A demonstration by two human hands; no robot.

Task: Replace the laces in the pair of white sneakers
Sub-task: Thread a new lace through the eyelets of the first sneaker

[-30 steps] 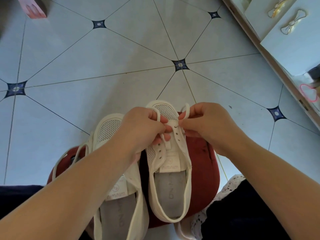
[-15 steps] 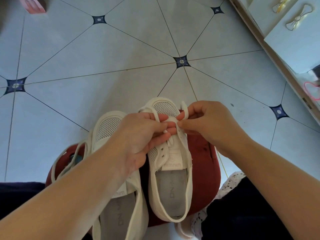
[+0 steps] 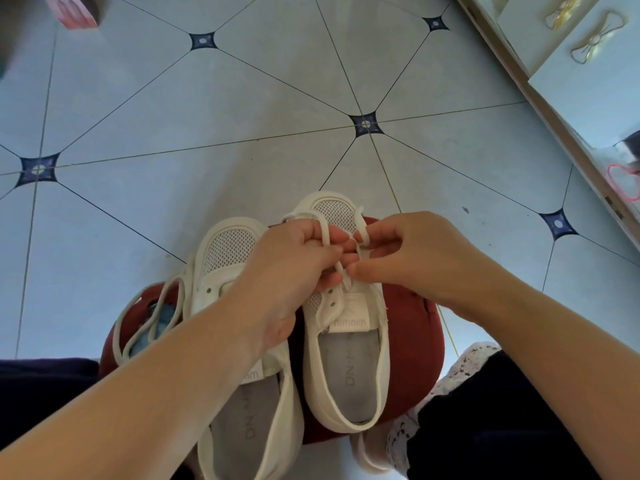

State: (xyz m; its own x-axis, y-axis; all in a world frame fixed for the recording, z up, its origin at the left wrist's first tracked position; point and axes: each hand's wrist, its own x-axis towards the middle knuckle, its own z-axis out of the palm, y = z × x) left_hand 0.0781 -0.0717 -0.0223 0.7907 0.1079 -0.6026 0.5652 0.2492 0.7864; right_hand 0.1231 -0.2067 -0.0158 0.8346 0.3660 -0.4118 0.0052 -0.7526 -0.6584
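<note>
Two white sneakers lie side by side on a dark red cushion [image 3: 412, 344], toes pointing away from me. Over the right sneaker [image 3: 346, 368] both hands meet at the lower eyelets. My left hand [image 3: 294, 261] pinches one strand of the white lace [image 3: 325, 233], which loops up over its fingers. My right hand [image 3: 405, 251] pinches the other strand near the eyelets, and a small loop sticks up above its fingers. My left forearm crosses the left sneaker [image 3: 228, 247], whose loose lace [image 3: 145, 320] trails off to the left over the cushion.
Pale blue floor tiles [image 3: 242, 98] with dark diamond insets stretch ahead. White furniture with bow-shaped handles [image 3: 595, 39] runs along the right edge. A pink object [image 3: 74, 12] lies at the top left. My dark trousers and a white lace hem [image 3: 460, 368] sit at the bottom right.
My hands have stayed together at the right sneaker's eyelets, working the lace. The lace loop over my left hand's fingers now stands taller. The sneakers have not moved.
</note>
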